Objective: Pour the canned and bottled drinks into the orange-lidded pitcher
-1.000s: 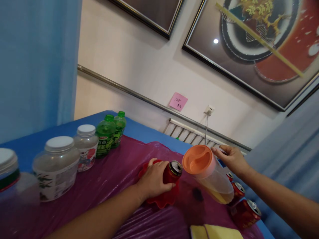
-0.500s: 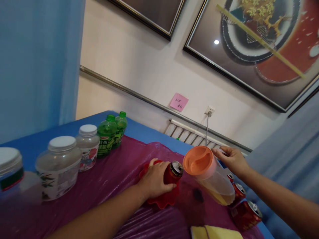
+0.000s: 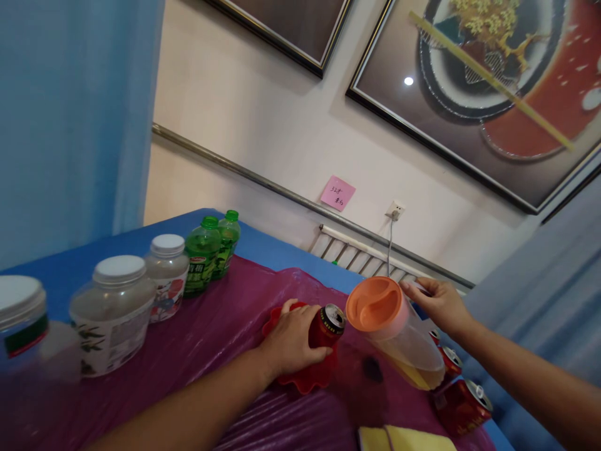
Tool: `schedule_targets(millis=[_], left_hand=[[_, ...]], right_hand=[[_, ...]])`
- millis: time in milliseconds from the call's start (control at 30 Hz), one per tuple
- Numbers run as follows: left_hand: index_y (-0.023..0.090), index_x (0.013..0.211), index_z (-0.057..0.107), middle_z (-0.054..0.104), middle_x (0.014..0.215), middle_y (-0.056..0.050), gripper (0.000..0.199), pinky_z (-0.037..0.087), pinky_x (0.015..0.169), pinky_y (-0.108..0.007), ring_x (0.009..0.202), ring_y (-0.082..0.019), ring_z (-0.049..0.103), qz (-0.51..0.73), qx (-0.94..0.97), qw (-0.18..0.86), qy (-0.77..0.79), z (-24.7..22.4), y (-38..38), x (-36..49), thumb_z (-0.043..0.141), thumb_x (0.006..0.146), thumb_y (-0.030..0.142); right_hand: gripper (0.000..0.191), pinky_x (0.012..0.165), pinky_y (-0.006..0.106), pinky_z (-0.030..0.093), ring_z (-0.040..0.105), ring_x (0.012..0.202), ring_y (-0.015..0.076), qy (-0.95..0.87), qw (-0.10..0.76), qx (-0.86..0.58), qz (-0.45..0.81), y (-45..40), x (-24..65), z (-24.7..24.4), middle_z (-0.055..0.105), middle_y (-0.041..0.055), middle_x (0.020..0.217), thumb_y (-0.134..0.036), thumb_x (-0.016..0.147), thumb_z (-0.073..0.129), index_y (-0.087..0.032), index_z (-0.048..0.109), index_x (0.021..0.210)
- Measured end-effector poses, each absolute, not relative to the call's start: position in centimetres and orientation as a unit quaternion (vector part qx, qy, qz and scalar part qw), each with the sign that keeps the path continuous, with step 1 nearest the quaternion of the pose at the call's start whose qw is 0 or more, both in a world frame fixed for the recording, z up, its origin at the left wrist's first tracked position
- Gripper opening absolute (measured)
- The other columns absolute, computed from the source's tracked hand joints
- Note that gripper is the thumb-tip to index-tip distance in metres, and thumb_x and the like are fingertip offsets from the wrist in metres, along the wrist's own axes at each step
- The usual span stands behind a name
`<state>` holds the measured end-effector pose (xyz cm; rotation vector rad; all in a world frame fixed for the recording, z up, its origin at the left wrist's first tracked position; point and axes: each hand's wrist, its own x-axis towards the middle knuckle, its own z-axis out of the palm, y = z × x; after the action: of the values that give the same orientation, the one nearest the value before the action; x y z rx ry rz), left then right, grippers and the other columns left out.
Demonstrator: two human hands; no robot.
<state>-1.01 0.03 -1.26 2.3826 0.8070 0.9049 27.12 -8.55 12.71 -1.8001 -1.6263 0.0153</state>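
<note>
My left hand (image 3: 293,338) is wrapped round a red and black drink can (image 3: 327,326), its opened top facing up and a little to the right. Under the can and hand shows a red scalloped dish (image 3: 303,381). My right hand (image 3: 439,304) grips a clear plastic pitcher (image 3: 408,351) on its right side, near the top. The pitcher leans left, so its orange lid (image 3: 375,304) comes close to the can's top without touching it. A little yellowish liquid lies low in the pitcher. No stream between pitcher and can is visible.
Several red cans (image 3: 464,404) stand at the right edge. On the left are white-lidded jars (image 3: 115,319) and two green bottles (image 3: 201,257). A folded yellow cloth (image 3: 406,438) lies at the front. Purple plastic sheeting (image 3: 197,351) with a dark wet patch covers the blue table (image 3: 263,238).
Almost nothing differs. Both hands, the can and the tilted pitcher hold their places; the whole view has shifted very slightly.
</note>
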Motion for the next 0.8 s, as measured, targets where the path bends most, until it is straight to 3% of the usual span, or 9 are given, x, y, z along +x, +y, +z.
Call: schedule_targets(millis=[800], left_hand=[[0.023, 0.117, 0.059, 0.070, 0.121, -0.009, 0.059, 0.021, 0.116, -0.056, 0.116, -0.033, 0.062, 0.339, 0.866, 0.223, 0.291, -1.84, 0.17, -0.92, 0.079, 0.067, 0.049]], right_hand=[[0.063, 0.043, 0.025, 0.018, 0.020, 0.048, 0.0091, -0.629, 0.339, -0.700, -0.006, -8.69, 26.54, 13.01, 0.020, -0.0069, 0.053, -0.073, 0.078, 0.057, -0.025, 0.026, 0.055]])
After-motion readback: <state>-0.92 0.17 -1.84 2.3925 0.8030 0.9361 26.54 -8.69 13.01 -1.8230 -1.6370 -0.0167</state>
